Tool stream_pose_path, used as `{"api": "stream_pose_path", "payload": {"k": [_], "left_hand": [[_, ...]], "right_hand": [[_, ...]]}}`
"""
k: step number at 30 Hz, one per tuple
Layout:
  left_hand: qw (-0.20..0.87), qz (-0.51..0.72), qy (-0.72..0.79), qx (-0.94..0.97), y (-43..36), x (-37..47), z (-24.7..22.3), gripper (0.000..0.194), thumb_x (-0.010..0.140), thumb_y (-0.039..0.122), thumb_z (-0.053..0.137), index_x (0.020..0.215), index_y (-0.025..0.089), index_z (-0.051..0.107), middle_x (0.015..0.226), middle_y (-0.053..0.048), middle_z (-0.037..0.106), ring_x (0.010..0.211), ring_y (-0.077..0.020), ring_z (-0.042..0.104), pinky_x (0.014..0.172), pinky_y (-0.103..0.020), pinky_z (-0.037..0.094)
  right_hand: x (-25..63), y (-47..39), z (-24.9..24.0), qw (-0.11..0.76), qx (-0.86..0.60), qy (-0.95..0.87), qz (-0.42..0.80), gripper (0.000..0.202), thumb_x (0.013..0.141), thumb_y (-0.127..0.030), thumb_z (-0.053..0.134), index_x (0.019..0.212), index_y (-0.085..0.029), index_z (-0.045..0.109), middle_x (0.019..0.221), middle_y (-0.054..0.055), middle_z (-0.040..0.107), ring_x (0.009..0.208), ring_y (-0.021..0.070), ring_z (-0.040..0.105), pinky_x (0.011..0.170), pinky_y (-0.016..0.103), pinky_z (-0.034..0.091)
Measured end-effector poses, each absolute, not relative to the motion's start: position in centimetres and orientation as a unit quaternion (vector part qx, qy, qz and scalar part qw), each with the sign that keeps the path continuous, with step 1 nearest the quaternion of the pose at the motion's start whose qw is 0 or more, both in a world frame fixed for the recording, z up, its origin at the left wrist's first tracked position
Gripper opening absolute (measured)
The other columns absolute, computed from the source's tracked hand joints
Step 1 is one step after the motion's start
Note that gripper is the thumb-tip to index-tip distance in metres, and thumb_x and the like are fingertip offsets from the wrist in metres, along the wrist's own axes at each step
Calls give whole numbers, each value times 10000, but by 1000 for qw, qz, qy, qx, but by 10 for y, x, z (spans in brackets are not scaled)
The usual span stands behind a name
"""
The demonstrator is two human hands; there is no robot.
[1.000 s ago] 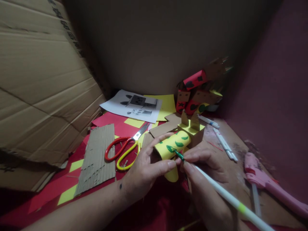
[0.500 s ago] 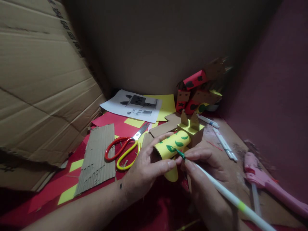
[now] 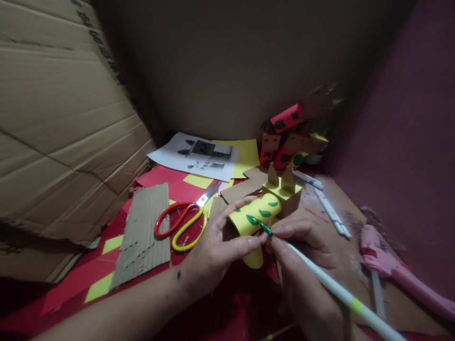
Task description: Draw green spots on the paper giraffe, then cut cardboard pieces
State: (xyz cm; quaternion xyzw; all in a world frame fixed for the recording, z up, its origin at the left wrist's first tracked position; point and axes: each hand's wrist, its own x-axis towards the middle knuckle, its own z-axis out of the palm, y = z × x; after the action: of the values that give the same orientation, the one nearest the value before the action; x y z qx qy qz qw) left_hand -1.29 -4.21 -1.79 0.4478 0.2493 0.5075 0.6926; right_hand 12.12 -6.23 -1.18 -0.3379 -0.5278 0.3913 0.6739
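Note:
My left hand (image 3: pixel 216 246) grips a yellow paper-covered cardboard animal figure (image 3: pixel 245 225), thumb along its near side and fingers behind it. The figure has a tube body with several green leaf-shaped marks, and a boxy head (image 3: pixel 284 192) with two pointed cardboard ears at its far right end. In my right hand (image 3: pixel 302 251) is a white-barrelled green marker (image 3: pixel 330 282), pinched close to its green tip. That tip touches one of the leaf shapes on the tube's side. My left fingertips are partly hidden behind the body.
Red-and-yellow-handled scissors (image 3: pixel 183 222) lie left of my hand, beside a corrugated cardboard piece (image 3: pixel 145 237). Behind are a printed drawing (image 3: pixel 194 158) and a stack of red figures (image 3: pixel 287 118). White markers (image 3: pixel 330 213) and a pink glue gun (image 3: pixel 384 265) lie right. Cardboard rises at left (image 3: pixel 64 118).
The marker's tip has shifted slightly along the same green leaf shape, which looks more filled in. My left hand and the figure have hardly moved.

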Motion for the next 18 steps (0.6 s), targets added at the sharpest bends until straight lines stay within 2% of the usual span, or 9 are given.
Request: {"api": "stream_pose_path", "payload": {"k": [3, 11, 18], "left_hand": [[696, 508, 246, 444, -42, -12, -17, 731, 743, 144, 711, 1391, 297, 411, 1234, -76, 617, 1137, -270, 554, 1024, -433, 383], [690, 504, 256, 453, -42, -13, -18, 673, 729, 175, 724, 1348, 267, 477, 1243, -84, 611, 1149, -294, 544, 1016, -441, 384], [693, 509, 252, 444, -42, -13, -19, 744, 740, 139, 709, 1393, 311, 397, 1239, -69, 618, 1130, -272, 564, 1024, -442, 383]], "right_hand": [[118, -63, -9, 689, -347, -495, 399, 94, 758, -145, 665, 753, -237, 649, 718, -18, 585, 621, 109, 561, 516, 196, 450], [126, -63, -13, 659, -340, -553, 381, 119, 783, -129, 643, 800, -247, 651, 727, -17, 585, 613, 112, 565, 530, 201, 476], [126, -64, -19, 655, -334, -533, 419, 108, 821, -157, 624, 835, -261, 647, 763, -18, 586, 663, 117, 572, 552, 210, 473]]}}
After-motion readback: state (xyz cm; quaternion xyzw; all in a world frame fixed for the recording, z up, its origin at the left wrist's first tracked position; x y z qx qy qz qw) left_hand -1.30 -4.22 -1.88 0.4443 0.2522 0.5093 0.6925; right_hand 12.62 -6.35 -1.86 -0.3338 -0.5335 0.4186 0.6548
